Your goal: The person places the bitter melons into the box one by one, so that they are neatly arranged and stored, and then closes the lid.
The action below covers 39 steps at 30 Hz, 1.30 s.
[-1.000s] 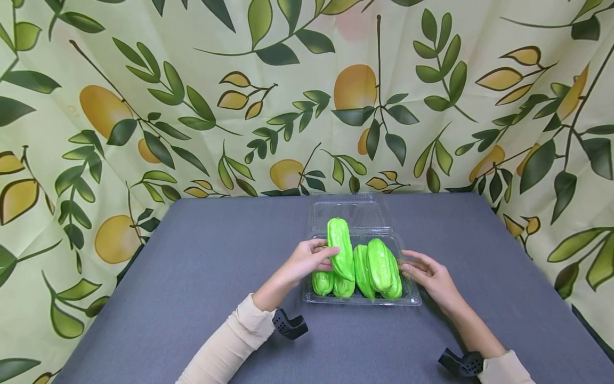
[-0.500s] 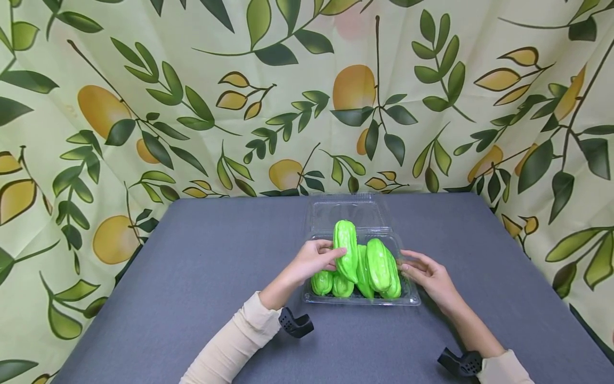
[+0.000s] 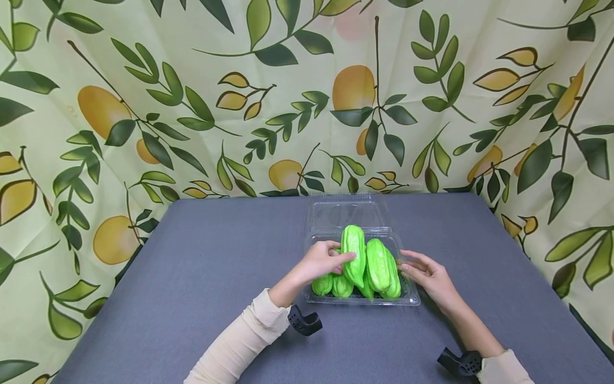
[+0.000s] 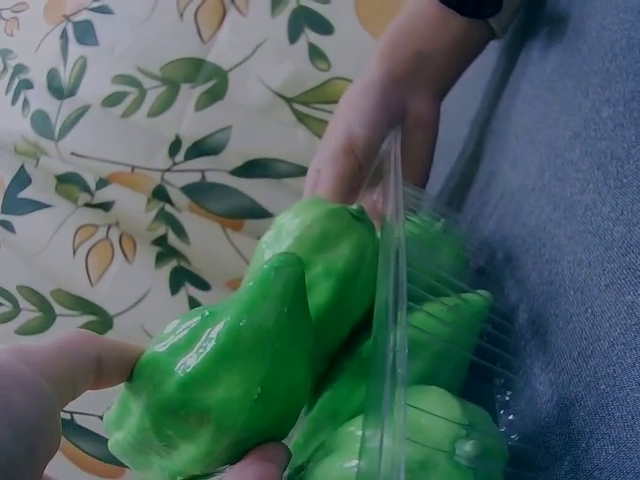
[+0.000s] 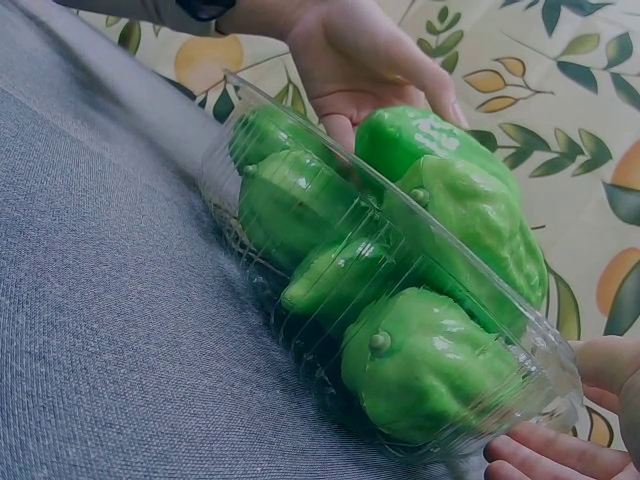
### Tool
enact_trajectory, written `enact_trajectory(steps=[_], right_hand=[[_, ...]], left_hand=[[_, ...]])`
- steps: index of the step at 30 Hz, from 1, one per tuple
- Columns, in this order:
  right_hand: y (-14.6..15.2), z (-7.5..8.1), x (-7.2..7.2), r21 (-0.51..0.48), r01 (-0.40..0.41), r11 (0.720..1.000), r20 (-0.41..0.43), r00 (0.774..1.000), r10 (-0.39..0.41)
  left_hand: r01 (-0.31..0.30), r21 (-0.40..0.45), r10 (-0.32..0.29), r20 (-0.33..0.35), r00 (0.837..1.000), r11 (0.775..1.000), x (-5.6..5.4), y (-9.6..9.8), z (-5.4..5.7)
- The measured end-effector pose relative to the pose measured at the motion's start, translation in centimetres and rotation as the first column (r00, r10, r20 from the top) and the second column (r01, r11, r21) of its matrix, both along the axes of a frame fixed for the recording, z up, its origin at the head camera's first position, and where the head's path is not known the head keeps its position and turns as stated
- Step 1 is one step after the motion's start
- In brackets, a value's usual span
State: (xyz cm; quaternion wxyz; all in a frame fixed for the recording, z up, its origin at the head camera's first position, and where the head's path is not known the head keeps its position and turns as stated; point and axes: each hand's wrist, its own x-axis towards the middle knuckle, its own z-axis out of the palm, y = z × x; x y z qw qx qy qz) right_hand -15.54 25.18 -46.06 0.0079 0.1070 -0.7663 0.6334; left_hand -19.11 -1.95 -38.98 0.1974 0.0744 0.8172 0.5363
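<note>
My left hand (image 3: 322, 262) pinches a bright green ridged gourd (image 3: 354, 248) between thumb and fingers, over a clear plastic clamshell box (image 3: 408, 301). This gourd tapers to a blunt tip and leans above the others in the left wrist view. Several similar gourds fill the box, one larger gourd (image 3: 380, 266) lying on top at the right. In the right wrist view, stem nubs show on the gourds (image 5: 425, 365) behind the clear wall. My right hand (image 3: 430, 274) holds the box's right end, thumb (image 5: 608, 362) on one side and fingers (image 5: 555, 458) on the other.
The box's clear lid (image 3: 347, 214) lies back, opened away from me, on the grey cloth-covered table (image 3: 230, 240). A patterned curtain (image 3: 297, 106) with leaves and fruit hangs behind the table and along both sides.
My left hand has carried its gourd rightward and slightly down, from above the left gourds to beside the large one on the right. My right hand stays at the box's end.
</note>
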Motion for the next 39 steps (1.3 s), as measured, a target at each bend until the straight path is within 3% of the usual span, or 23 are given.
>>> enact_trajectory(steps=[9, 18, 39], right_hand=[[0.01, 0.01, 0.05, -0.002, 0.002, 1.000, -0.005, 1.000, -0.002], [0.06, -0.03, 0.01, 0.005, 0.000, 1.000, -0.004, 1.000, 0.000], [0.01, -0.01, -0.03, 0.006, -0.004, 1.000, -0.006, 1.000, 0.004]], left_hand=[[0.005, -0.048, -0.005, -0.009, 1.000, 0.999, -0.18, 0.27, -0.24], [0.006, -0.030, -0.006, -0.013, 1.000, 1.000, -0.25, 0.17, -0.41], [0.014, -0.072, -0.021, -0.096, 0.995, 0.997, -0.47, 0.34, -0.80]])
